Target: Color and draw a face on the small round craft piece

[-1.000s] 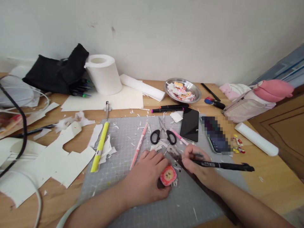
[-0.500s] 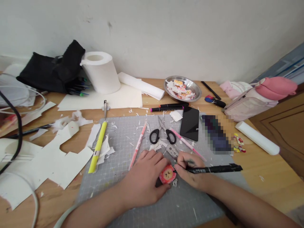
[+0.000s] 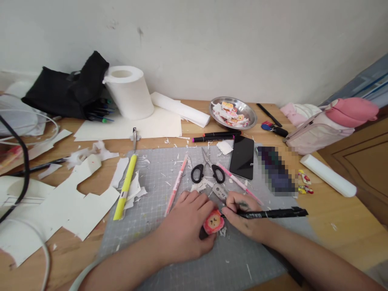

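My left hand (image 3: 184, 228) rests on the grey cutting mat (image 3: 151, 194), fingers curled around a small pink-and-yellow piece with a drawn face (image 3: 214, 221). To its right, my right hand (image 3: 244, 216) grips a black marker (image 3: 269, 213) like a pen. The marker's tip touches the right edge of the small piece, and its barrel points off to the right.
On the mat lie black-handled scissors (image 3: 208, 171), a yellow highlighter (image 3: 126, 186), two pink pens (image 3: 176, 184), a black phone (image 3: 241, 157) and paper scraps. Behind stand a toilet roll (image 3: 129, 92), a metal dish of cut pieces (image 3: 233, 113), a black bag (image 3: 65, 92) and cut card (image 3: 69, 202).
My right hand has brought the marker leftward from beside the piece until its tip meets the piece's edge. The left hand has stayed on the piece.
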`<state>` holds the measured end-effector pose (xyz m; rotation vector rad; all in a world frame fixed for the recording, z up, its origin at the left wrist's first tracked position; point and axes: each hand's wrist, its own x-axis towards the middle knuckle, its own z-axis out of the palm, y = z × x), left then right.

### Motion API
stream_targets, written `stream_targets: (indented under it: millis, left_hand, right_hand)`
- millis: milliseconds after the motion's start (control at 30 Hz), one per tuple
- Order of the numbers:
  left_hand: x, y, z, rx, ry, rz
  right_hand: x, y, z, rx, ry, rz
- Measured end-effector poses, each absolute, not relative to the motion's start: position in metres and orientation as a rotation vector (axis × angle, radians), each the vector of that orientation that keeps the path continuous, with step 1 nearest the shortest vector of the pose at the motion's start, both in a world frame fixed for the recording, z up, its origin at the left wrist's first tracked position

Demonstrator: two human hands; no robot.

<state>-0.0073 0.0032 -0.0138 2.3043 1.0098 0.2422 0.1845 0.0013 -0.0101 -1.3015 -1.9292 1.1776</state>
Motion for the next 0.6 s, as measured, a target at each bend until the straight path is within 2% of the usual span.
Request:
stream_targets:
  millis: [600]
  left_hand:
    - [-0.0069, 0.0021, -0.0137, 2.318, 1.034, 0.248]
  right_hand:
    - [0.1886, 0.0018, -0.0101, -1.322, -1.834, 1.03]
